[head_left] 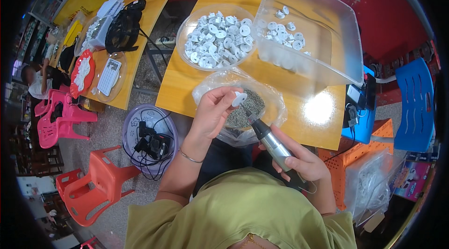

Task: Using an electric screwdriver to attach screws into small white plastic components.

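Pinched in my left hand (211,112) is a small round white plastic part (239,99). My right hand (303,159) is wrapped round a silver and black electric screwdriver (276,146). Its tip points up and left at the white part; whether the two touch I cannot tell. Beneath both lies an open clear plastic bag (277,104) full of small grey metal pieces (255,104) that look like screws. Beyond it, a clear round bowl (180,45) is heaped with similar white parts. To the right of that bowl, a large translucent bin (339,43) holds several more.
A wooden table (180,97) carries the bag, bowl and bin. On the floor at left are a purple basin (128,129) with black cables and an orange chair (100,179). A blue chair (415,104) and an orange crate (333,174) stand right. Another person (38,83) sits far left.
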Motion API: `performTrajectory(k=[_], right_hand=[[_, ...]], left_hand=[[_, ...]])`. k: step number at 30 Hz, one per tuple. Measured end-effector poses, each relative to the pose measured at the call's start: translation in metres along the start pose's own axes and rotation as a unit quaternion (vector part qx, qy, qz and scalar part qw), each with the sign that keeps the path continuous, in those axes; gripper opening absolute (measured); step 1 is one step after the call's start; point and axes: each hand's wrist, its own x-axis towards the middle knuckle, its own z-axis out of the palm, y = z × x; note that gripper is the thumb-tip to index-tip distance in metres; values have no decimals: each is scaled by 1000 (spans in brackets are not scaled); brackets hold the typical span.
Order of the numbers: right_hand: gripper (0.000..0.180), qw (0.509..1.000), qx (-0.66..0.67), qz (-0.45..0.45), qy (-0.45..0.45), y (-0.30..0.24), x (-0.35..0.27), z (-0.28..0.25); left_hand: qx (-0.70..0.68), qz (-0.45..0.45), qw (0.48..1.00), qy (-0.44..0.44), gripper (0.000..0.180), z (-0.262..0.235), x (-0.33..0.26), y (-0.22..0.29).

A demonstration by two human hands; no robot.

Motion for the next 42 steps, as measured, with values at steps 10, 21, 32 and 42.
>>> performTrajectory(k=[10, 21, 32, 42], right_hand=[[79, 1000, 6, -18, -14, -2, -6, -3], [83, 994, 64, -59, 63, -3, -7, -18], [83, 973, 48, -159, 160, 30, -8, -87], [72, 974, 81, -98, 188, 45, -12, -107]], left_hand=[[3, -8, 1000, 5, 20, -1, -1, 2], [-147, -51, 987, 50, 24, -16, 1, 3], [-74, -8, 991, 107, 23, 0, -13, 20], [220, 208, 953, -24, 20, 76, 90, 51]])
